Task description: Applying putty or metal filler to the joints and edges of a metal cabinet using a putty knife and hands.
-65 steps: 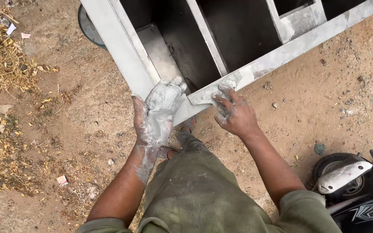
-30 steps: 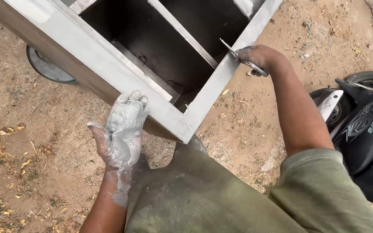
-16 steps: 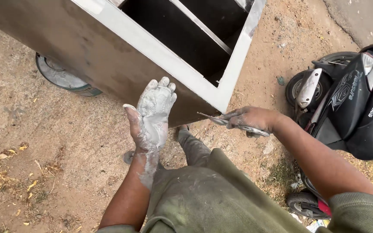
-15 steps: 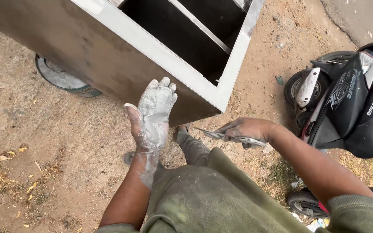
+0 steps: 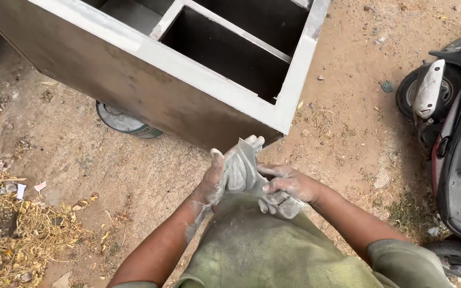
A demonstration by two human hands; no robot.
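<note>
My left hand (image 5: pixel 229 172) is held palm up in front of me, open and thickly coated in grey-white putty. My right hand (image 5: pixel 286 186) grips a flat metal putty knife (image 5: pixel 247 154) and lays its blade across the left palm. Both hands hover over my knee in olive-green trousers (image 5: pixel 273 250). Just beyond them stands the corner of a wooden cabinet (image 5: pixel 150 90) lying on the dirt, its front frame smeared pale grey and its compartments dark inside.
A round tin lid or can (image 5: pixel 124 121) pokes out from under the cabinet. A parked scooter (image 5: pixel 454 138) fills the right edge. Dry straw and litter (image 5: pixel 12 229) lie at the lower left on sandy ground (image 5: pixel 348 117).
My right hand has come back from the cabinet's frame with the knife and now rests its blade on my left palm. The view has shifted, showing more of the cabinet's side.
</note>
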